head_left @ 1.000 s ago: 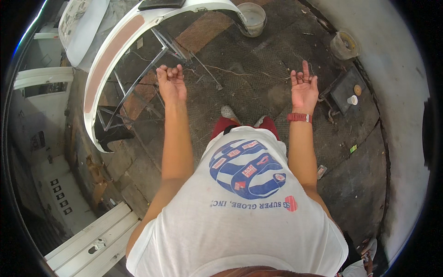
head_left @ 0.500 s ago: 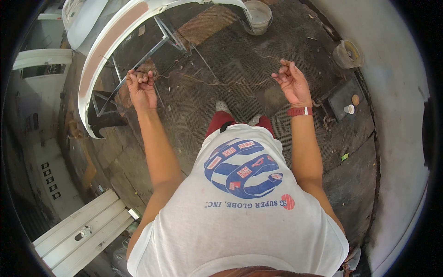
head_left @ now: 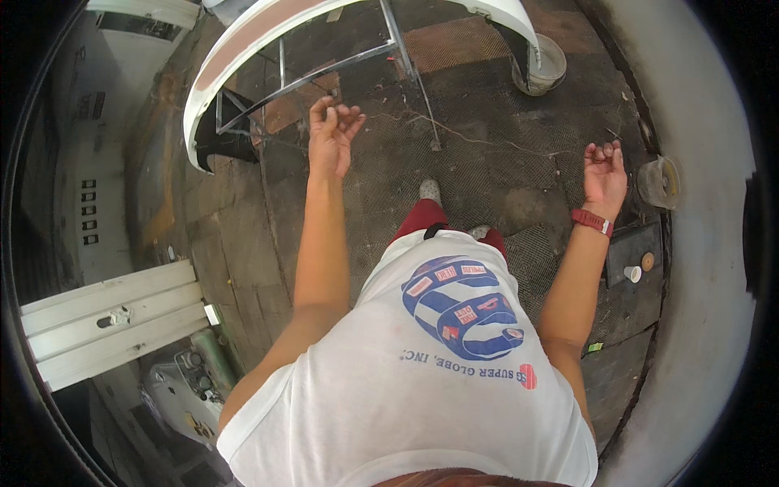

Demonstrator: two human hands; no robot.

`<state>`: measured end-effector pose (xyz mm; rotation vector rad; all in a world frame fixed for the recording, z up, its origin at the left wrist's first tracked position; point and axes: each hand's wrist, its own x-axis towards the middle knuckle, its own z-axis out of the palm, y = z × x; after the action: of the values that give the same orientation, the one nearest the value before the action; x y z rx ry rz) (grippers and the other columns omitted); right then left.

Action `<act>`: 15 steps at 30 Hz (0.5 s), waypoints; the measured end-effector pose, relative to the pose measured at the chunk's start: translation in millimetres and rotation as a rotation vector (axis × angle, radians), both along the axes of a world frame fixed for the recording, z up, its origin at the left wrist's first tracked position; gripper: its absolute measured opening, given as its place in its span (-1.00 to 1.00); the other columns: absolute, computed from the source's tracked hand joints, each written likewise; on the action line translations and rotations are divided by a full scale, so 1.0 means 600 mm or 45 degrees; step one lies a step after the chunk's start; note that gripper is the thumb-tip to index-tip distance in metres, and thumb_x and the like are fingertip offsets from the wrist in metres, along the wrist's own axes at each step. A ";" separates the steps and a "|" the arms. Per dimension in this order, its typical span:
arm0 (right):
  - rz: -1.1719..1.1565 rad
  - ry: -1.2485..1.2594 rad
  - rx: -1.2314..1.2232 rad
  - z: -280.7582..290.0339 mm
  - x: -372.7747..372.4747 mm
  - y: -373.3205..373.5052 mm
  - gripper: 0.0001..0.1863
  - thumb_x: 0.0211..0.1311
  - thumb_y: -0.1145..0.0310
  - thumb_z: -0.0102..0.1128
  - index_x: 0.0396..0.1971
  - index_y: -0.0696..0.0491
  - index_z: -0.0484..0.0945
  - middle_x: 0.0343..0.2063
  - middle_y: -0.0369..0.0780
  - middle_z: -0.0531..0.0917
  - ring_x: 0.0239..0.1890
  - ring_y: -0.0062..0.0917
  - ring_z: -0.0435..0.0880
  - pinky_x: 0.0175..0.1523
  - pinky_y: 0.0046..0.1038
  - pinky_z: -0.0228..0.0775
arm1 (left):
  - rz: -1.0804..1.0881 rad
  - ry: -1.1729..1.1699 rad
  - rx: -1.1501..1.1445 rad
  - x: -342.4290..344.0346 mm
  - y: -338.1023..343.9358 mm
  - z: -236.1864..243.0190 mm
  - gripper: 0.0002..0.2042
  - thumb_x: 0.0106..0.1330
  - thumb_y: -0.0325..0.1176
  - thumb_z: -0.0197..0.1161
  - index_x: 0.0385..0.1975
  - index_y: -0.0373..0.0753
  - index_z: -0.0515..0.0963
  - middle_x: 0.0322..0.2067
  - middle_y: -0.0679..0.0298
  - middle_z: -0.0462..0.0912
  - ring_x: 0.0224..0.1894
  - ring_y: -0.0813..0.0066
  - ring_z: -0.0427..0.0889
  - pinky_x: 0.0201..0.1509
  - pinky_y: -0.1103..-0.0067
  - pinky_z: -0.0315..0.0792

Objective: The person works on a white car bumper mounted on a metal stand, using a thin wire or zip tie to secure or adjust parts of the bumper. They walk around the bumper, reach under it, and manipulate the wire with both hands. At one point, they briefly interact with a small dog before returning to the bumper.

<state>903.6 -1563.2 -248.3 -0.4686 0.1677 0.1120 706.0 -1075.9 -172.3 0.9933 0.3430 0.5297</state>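
A thin brown wire (head_left: 466, 138) runs loosely, with slight bends, between my two hands above the floor. My left hand (head_left: 331, 144) pinches it near its left end, the other fingers curled. Far out to the right, my right hand (head_left: 604, 180) has its fingers curled in around the other end, and a short tip sticks up past the fingertips. A red watch sits on my right wrist. Ahead of my left hand, a white car bumper (head_left: 199, 96) with a pinkish-brown patch rests on a metal stand (head_left: 345, 63).
A whitish bucket (head_left: 545, 75) stands under the bumper's right end. Along the right wall are another tub (head_left: 659, 183) and a dark flat box (head_left: 621, 253) with a small white cup (head_left: 632, 274). A white slatted panel (head_left: 114, 321) and a green cylinder (head_left: 213, 361) lie left.
My hands have moved farther apart, and the wire between them spans a wider stretch. My view has shifted, so the bumper and stand appear farther right.
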 end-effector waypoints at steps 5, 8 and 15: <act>0.093 0.093 -0.130 -0.021 -0.010 0.005 -0.83 0.55 0.36 0.10 -0.04 0.12 0.58 -0.36 -0.25 0.57 -0.28 -0.44 0.54 0.19 -0.12 0.50 | -0.053 0.006 0.035 -0.011 0.018 -0.004 -0.82 0.62 -0.34 0.08 0.12 -0.05 0.37 -0.20 0.28 0.62 0.05 0.24 0.69 0.22 0.22 0.65; 0.094 0.140 -0.186 -0.051 -0.027 -0.001 -0.81 0.51 0.36 0.17 -0.01 0.11 0.58 -0.34 -0.24 0.61 -0.25 -0.40 0.60 0.17 -0.09 0.52 | -0.093 -0.034 0.034 -0.004 0.031 -0.002 -0.83 0.60 -0.34 0.12 0.10 -0.04 0.42 -0.20 0.26 0.62 0.05 0.21 0.69 0.21 0.19 0.66; 0.211 0.090 -0.208 -0.027 -0.047 0.031 -0.74 0.52 0.34 0.16 0.09 0.11 0.54 -0.36 -0.25 0.59 -0.26 -0.42 0.63 0.09 -0.12 0.58 | -0.084 -0.047 0.061 -0.023 0.082 -0.001 -0.85 0.59 -0.35 0.13 0.07 -0.06 0.44 -0.18 0.24 0.62 0.05 0.23 0.67 0.28 0.16 0.60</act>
<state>875.2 -1544.6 -264.7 -0.6415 0.2085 0.2792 692.3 -1026.9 -172.9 1.0364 0.2648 0.4980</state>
